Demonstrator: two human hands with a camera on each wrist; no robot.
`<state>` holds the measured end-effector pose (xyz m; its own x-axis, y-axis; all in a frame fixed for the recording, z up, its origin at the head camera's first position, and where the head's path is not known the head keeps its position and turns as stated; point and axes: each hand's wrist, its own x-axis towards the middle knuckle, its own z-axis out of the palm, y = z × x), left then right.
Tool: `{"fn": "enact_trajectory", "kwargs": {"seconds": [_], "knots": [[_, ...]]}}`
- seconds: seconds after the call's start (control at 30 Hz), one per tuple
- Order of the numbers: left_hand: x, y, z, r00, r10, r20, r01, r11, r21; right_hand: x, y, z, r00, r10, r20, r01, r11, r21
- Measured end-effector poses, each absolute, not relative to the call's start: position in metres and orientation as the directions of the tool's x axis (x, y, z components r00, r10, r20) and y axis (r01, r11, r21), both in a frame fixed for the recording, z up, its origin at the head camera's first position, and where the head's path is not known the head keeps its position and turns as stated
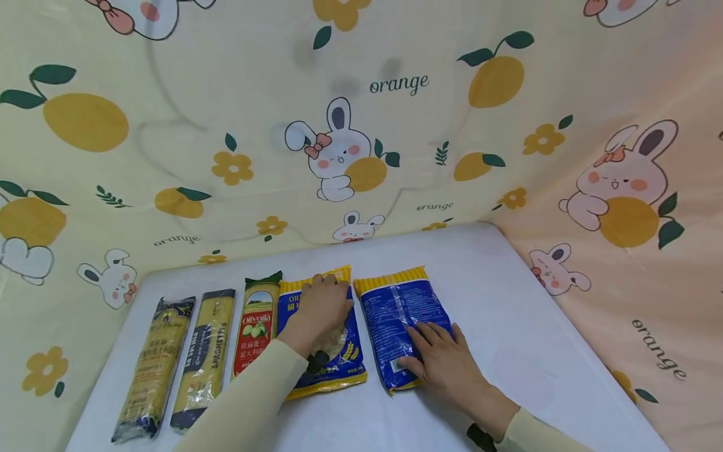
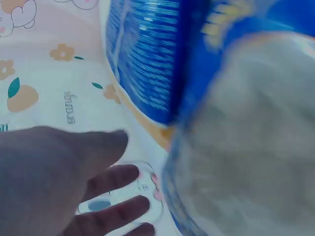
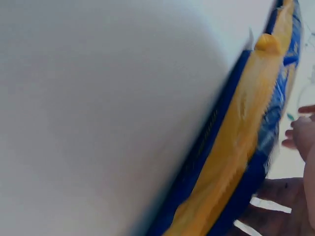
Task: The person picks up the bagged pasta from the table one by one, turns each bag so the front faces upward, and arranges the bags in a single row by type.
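Two blue and yellow plastic food bags lie side by side on the white table. My left hand is over the upper part of the left bag, which shows its front with a clear window. In the left wrist view, the fingers look extended and stand beside the bag's edge. My right hand lies on the lower right part of the other bag, its fingers spread over the printed back. The right wrist view shows that bag's yellow end seam close up; the hand is partly hidden behind the bag.
Left of the bags lie a red and green Olivoila pasta pack, a spaghetti pack with dark ends and another long pasta pack. A patterned cloth hangs behind the white table and along its right side.
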<state>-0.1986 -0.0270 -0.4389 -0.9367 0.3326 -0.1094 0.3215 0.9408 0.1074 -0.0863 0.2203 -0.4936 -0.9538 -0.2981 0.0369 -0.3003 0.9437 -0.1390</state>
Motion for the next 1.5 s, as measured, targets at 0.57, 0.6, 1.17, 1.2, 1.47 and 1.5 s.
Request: {"fn": "enact_trajectory", "kwargs": {"seconds": [0.57, 0.6, 1.17, 1.2, 1.47, 1.5], "knots": [[-0.259, 0.081, -0.465, -0.84, 0.534, 0.095, 0.542, 0.837, 0.078, -0.06, 0.271, -0.507, -0.885, -0.194, 0.423, -0.176, 0.981, 0.081], [-0.262, 0.084, -0.468, -0.839, 0.536, 0.095, 0.543, 0.837, 0.069, -0.061, 0.271, -0.509, -0.881, -0.197, 0.429, -0.175, 0.98, 0.091], [-0.27, 0.122, -0.483, -0.825, 0.564, 0.015, 0.562, 0.824, -0.067, -0.062, 0.272, -0.513, -0.904, -0.167, 0.393, -0.123, 0.983, 0.136], [-0.268, 0.122, -0.482, -0.829, 0.56, 0.001, 0.558, 0.827, -0.068, -0.062, 0.273, -0.513, -0.908, -0.162, 0.386, -0.119, 0.984, 0.134], [-0.271, 0.124, -0.488, -0.848, 0.519, -0.108, 0.524, 0.851, -0.025, -0.063, 0.276, -0.513, -0.937, -0.121, 0.328, -0.083, 0.988, 0.127], [-0.272, 0.124, -0.49, -0.848, 0.518, -0.113, 0.523, 0.852, -0.016, -0.063, 0.276, -0.512, -0.943, -0.112, 0.314, -0.077, 0.99, 0.122]]}}
